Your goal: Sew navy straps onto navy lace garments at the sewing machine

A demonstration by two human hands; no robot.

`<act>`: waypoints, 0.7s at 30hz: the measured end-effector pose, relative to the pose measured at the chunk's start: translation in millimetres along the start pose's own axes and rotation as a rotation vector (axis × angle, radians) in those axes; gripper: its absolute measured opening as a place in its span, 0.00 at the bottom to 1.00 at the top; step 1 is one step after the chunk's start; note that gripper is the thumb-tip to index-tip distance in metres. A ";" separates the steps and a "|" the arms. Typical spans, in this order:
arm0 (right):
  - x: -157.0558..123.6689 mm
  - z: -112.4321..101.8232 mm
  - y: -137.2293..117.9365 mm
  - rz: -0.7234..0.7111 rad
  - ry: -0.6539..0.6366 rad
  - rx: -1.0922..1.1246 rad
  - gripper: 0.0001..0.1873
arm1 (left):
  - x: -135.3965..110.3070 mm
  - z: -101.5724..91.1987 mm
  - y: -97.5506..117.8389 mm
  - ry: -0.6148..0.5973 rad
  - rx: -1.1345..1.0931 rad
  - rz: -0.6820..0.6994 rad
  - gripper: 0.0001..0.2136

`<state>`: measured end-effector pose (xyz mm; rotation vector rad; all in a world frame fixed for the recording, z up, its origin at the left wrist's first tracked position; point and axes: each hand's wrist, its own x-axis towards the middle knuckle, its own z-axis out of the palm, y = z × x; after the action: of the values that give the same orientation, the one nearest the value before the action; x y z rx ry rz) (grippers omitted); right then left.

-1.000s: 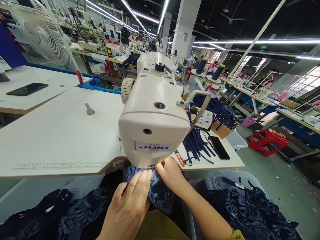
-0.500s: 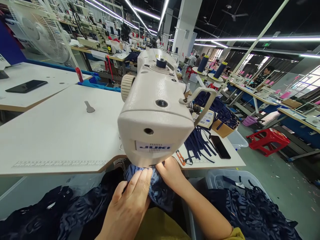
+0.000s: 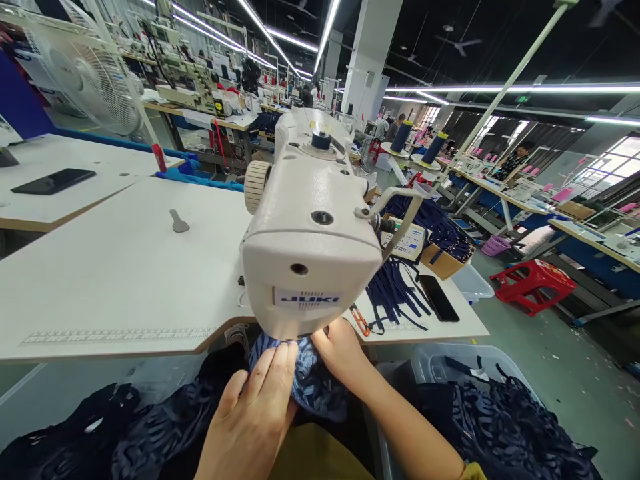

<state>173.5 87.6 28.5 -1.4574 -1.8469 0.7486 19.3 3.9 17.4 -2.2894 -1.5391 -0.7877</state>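
A white sewing machine head (image 3: 310, 247) marked JUKI stands before me, with its needle area hidden behind it. Beneath its front end lies a navy patterned lace garment (image 3: 320, 390), draping toward my lap. My left hand (image 3: 257, 400) rests on the garment with fingers stretched flat, fingertips close to the machine's lower edge. On the other side, my right hand (image 3: 343, 350) has its fingers curled at the cloth's edge, closed on it; the fingertips are partly hidden by the machine head.
Clear bins with navy garments (image 3: 500, 427) flank my lap. To the machine's right lie orange-handled thread snips (image 3: 360, 320), navy straps (image 3: 395, 293) and a phone (image 3: 439, 298). A small metal plate (image 3: 178, 221) sits on the white tabletop (image 3: 125, 280). A red stool (image 3: 534, 285) stands farther right.
The view has tilted slightly, so the machine and table sit a little lower. Both hands stay on the garment in nearly the same places.
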 end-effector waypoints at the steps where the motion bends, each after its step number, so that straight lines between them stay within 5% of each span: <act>1: 0.3 1.0 2.2 -0.001 0.009 0.031 0.04 | -0.6 0.2 -1.9 0.000 0.006 -0.003 0.18; 7: 0.6 8.1 27.0 0.031 0.095 0.253 0.05 | 2.5 -5.0 -6.0 -0.024 0.051 0.065 0.17; 11: -7.1 6.8 45.2 0.052 0.071 0.229 0.07 | 3.8 -6.7 -3.5 -0.039 -0.028 -0.013 0.17; 21: -40.9 -2.5 66.6 0.117 -0.297 0.139 0.26 | 3.8 -0.6 -10.1 -0.065 -0.031 0.084 0.19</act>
<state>221.9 62.0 -27.4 -1.4337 -1.8914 1.1813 11.0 10.6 19.3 -2.4073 -1.4563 -0.7262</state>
